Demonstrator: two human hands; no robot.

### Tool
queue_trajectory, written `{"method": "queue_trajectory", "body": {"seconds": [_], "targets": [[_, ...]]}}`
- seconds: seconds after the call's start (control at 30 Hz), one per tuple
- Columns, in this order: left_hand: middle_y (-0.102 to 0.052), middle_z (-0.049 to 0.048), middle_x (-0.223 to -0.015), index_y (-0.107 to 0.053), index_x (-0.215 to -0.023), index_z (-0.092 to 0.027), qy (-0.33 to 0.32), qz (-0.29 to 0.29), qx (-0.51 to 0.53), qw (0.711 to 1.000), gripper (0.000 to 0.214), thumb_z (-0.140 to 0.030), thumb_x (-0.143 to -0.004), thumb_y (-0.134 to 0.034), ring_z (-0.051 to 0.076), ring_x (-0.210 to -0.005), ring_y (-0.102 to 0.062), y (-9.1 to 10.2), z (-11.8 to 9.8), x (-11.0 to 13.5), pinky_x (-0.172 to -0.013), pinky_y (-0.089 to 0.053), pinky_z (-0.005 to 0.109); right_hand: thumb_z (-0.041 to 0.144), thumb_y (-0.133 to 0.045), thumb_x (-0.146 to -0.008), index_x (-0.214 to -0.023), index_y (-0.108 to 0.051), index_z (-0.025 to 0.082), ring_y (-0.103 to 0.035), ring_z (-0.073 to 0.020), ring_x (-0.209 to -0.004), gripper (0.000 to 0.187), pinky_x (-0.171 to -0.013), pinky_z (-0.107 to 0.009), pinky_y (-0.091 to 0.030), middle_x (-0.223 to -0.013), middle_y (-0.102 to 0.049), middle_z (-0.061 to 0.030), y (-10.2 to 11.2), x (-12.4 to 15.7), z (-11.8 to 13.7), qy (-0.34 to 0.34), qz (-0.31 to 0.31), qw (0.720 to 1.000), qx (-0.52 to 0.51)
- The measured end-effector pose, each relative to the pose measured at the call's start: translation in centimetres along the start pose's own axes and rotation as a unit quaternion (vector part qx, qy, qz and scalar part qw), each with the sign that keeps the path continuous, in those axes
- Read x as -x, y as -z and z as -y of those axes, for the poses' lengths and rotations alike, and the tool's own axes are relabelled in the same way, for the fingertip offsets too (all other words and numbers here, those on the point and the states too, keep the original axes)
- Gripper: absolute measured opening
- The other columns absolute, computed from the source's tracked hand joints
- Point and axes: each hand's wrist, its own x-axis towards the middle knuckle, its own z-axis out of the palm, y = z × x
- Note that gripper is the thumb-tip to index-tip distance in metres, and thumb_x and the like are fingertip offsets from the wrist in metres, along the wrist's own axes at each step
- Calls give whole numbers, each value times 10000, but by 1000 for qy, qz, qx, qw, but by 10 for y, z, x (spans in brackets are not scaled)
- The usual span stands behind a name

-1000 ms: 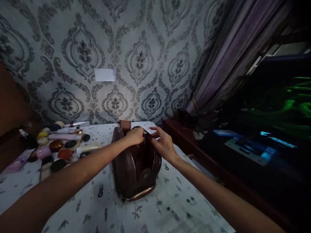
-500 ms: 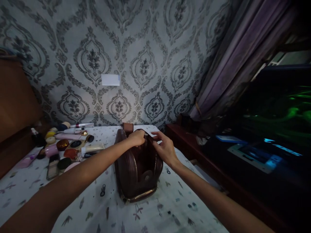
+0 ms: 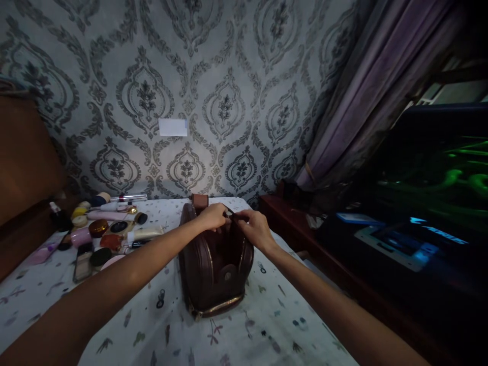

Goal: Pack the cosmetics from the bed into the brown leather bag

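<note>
- Touching the far rim of the brown bag [image 3: 202, 274]: left hand [image 3: 213, 217], fingers curled in, tips hidden; cannot tell what they pinch.
- Right hand [image 3: 254, 230] at far right rim, thumb and fingers drawn close; too dark to tell whether leather is between them.
- Bag interior dark, contents unreadable; both forearms cut off by frame.
- Bag upright mid-table, mouth gaping toward camera; bare printed cloth [image 3: 229, 343] in front, narrower strip right, up to table edge.
- Cosmetics [image 3: 110, 241] crowded left, apart from bag, some partly behind left forearm.
- Bag smooth, leather-look, rounded sides; gold-toothed zipper [image 3: 226, 304] along near base, round snap [image 3: 227, 276] above.
- Wallpaper [image 3: 224, 109] grey, ornate; curtain [image 3: 354, 96] purple, folded.
</note>
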Motion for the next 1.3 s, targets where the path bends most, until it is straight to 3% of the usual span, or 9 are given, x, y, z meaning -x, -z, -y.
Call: {"method": "queue_trajectory", "body": {"seconds": [0.2,0.4,0.6,0.73,0.8,0.93,1.03,1.17,1.3], "targets": [[-764,91,-955,-703,-1123,-123,15,5,-17,1000,272,-177,-876,-602,155,-601,-703,-1,0,-4,-425,-499,176,109,-505,-830,-967,-760,182,-689,-227,-984,299,-855,-290,-494,-1004,-756,-66,0,2,3,11,-4,999,31],[-771,118,-913,-679,-1150,-102,18,13,-74,997,299,-202,-888,-575,189,-610,-723,-1,0,-6,-480,-542,221,110,-480,-865,-1312,-648,232,-658,-195,-955,493,-837,-261,-469,-1062,-709,-54,5,10,12,27,20,995,99],[-754,132,-743,-733,-900,-84,-33,56,-193,979,171,-93,-822,-581,235,-698,-729,18,-3,8,-621,-557,274,134,-451,-902,-1313,-672,263,-653,-231,-977,484,-775,-285,-456,-1146,-663,-82,12,13,24,19,60,980,190],[-781,85,-1025,-740,-1051,-192,-111,109,-249,956,275,-111,-815,-625,223,-936,-729,19,-3,17,-775,-547,259,181,-476,-920,-1273,-691,253,-644,-241,-1036,419,-777,-288,-456,-1155,-670,-75,16,6,30,25,77,971,226],[-750,109,-1157,-731,-1108,-196,-129,120,-280,944,341,-92,-800,-628,253,-1024,-713,13,-2,19,-816,-544,285,188,-476,-926,-1226,-713,257,-647,-237,-1025,388,-777,-289,-455,-1138,-679,-68,18,3,32,33,84,967,239],[-726,187,-1179,-727,-1116,-126,-146,130,-321,927,349,-49,-817,-564,298,-1030,-712,-1,2,19,-811,-545,334,149,-473,-913,-1170,-739,255,-651,-239,-1022,385,-777,-294,-450,-1119,-689,-70,20,2,35,47,96,960,260],[-736,185,-1147,-735,-1086,-117,-161,129,-330,921,327,-44,-823,-554,290,-1020,-713,-3,5,16,-800,-538,323,137,-475,-909,-1190,-734,283,-655,-233,-1017,409,-767,-287,-448,-1122,-690,-62,20,3,37,53,103,957,267],[-754,151,-1109,-742,-1061,-137,-168,120,-323,924,315,-50,-837,-537,246,-927,-727,7,0,16,-720,-524,280,133,-462,-914,-1217,-722,268,-664,-236,-1003,421,-752,-288,-455,-1129,-689,-75,20,3,40,45,100,956,274],[-750,74,-1149,-718,-1101,-176,-198,68,-279,937,307,-89,-900,-504,194,-1001,-693,36,-11,35,-834,-498,253,160,-483,-926,-1242,-703,248,-664,-226,-1027,396,-787,-278,-478,-1129,-701,-68,23,3,35,51,100,960,258]]}}
